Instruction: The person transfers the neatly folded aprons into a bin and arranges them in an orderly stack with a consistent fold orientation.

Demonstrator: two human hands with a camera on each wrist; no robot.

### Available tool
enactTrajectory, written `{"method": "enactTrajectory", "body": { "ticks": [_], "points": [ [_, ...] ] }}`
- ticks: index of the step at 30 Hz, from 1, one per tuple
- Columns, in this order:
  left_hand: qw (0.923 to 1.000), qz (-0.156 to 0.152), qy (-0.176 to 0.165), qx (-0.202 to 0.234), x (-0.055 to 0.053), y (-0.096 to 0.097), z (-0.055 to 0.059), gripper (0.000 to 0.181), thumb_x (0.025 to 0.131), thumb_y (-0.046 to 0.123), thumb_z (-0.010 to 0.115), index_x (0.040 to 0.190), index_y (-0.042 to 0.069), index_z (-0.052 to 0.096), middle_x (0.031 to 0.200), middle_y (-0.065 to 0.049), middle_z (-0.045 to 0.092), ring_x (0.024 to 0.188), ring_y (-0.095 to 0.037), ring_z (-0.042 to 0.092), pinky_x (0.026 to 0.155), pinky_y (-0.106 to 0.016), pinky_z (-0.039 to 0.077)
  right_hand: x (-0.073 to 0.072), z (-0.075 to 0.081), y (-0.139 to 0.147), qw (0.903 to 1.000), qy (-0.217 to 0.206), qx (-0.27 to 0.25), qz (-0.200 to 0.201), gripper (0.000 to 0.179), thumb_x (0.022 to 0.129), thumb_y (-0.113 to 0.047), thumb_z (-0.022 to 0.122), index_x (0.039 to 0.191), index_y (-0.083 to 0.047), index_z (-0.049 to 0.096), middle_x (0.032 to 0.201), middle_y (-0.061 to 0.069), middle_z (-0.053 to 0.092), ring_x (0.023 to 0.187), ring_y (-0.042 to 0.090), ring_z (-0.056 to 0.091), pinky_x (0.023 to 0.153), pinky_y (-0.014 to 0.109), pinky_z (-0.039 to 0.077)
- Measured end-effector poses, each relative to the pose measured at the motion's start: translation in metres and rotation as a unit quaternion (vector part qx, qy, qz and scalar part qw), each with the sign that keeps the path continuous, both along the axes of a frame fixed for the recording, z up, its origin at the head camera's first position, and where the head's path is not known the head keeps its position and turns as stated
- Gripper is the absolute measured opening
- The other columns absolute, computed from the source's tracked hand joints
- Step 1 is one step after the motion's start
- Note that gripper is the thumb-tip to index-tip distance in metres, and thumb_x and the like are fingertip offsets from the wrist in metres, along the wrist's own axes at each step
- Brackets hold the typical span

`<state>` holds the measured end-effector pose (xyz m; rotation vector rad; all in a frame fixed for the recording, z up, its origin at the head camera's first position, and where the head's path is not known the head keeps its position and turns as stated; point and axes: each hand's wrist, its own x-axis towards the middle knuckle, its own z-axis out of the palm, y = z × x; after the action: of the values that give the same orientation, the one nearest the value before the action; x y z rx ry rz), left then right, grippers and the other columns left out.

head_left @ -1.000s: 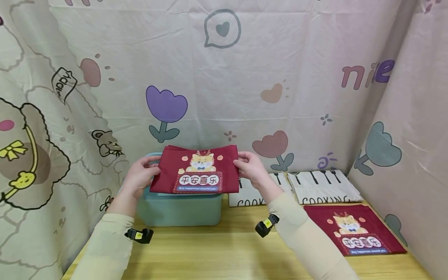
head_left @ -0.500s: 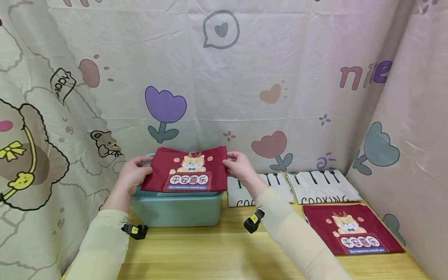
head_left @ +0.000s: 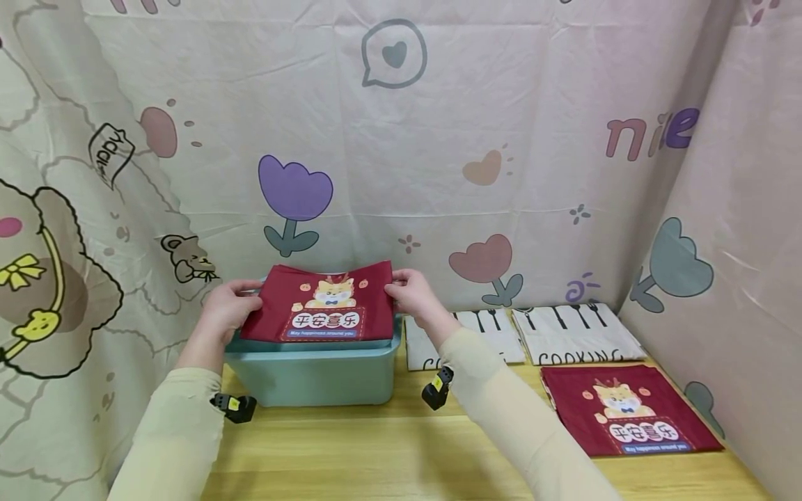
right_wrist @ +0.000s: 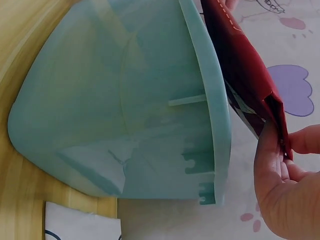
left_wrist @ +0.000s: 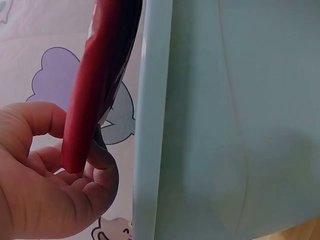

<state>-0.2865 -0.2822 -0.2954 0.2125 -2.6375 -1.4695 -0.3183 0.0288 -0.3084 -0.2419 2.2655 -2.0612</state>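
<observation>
A folded dark red cloth (head_left: 326, 299) with a printed cartoon animal and lettering is held level over the teal plastic bin (head_left: 313, 379). My left hand (head_left: 230, 306) pinches its left end, thumb on top and fingers beneath. At the opposite end, my right hand (head_left: 418, 296) grips the edge between thumb and fingers. In the left wrist view the red cloth (left_wrist: 87, 90) appears edge-on, just above the bin's rim (left_wrist: 152, 120). The right wrist view shows its layered folds (right_wrist: 250, 70) close over the rim, with a patterned underside. The inside of the bin is mostly hidden.
A second folded red cloth (head_left: 633, 410) with the same print lies at the right of the wooden table (head_left: 338, 452). Behind it are two folded white cloths with utensil prints, one at the right (head_left: 576, 335) and one beside the bin (head_left: 482, 334). A patterned curtain (head_left: 401, 139) hangs behind.
Both hands have carried the red cloth leftward, from partly overhanging the bin's right side to centred over it. The bin and the other cloths stay put.
</observation>
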Motion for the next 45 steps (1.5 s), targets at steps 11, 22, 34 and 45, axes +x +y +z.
{"method": "enactTrajectory", "body": {
  "ticks": [11,22,34,45],
  "points": [
    [0.9999,0.011,-0.009,-0.006,-0.001,-0.005,0.002,0.055,0.098,0.011,0.054,0.148,-0.005,0.038,0.137,-0.033,0.041,0.114,-0.042,0.050,0.074,-0.033,0.057,-0.006,-0.004,-0.008,0.9996,0.013,0.024,-0.002,0.030,0.099,-0.006,0.057,0.126,0.007,0.057,0.102,0.017,0.064,0.091,0.026,0.064,0.080,0.038,0.058],
    [0.9928,0.003,0.019,-0.118,0.004,-0.008,-0.003,0.046,0.097,0.012,0.055,0.136,-0.013,0.047,0.130,-0.036,0.050,0.115,-0.048,0.051,0.097,-0.058,0.044,-0.007,-0.006,0.000,0.9482,0.134,0.284,-0.050,0.044,0.097,-0.013,0.061,0.137,0.003,0.051,0.125,0.020,0.059,0.113,0.031,0.058,0.094,0.042,0.051],
    [0.9764,-0.040,0.073,-0.199,0.017,0.005,-0.006,0.044,0.098,0.019,0.056,0.129,-0.012,0.053,0.120,-0.033,0.058,0.110,-0.047,0.054,0.092,-0.058,0.045,0.011,-0.008,0.030,0.9160,0.241,0.320,0.007,0.038,0.096,-0.013,0.063,0.131,0.000,0.059,0.118,0.012,0.063,0.105,0.024,0.062,0.092,0.036,0.052],
    [0.9590,-0.084,0.115,-0.245,0.031,0.026,-0.010,0.044,0.096,0.018,0.060,0.130,-0.011,0.055,0.124,-0.031,0.059,0.112,-0.046,0.057,0.093,-0.058,0.046,0.031,-0.010,0.051,0.8757,0.322,0.360,0.021,0.036,0.094,-0.014,0.067,0.128,-0.003,0.062,0.125,0.010,0.064,0.117,0.026,0.058,0.101,0.041,0.046]
  ]
}}
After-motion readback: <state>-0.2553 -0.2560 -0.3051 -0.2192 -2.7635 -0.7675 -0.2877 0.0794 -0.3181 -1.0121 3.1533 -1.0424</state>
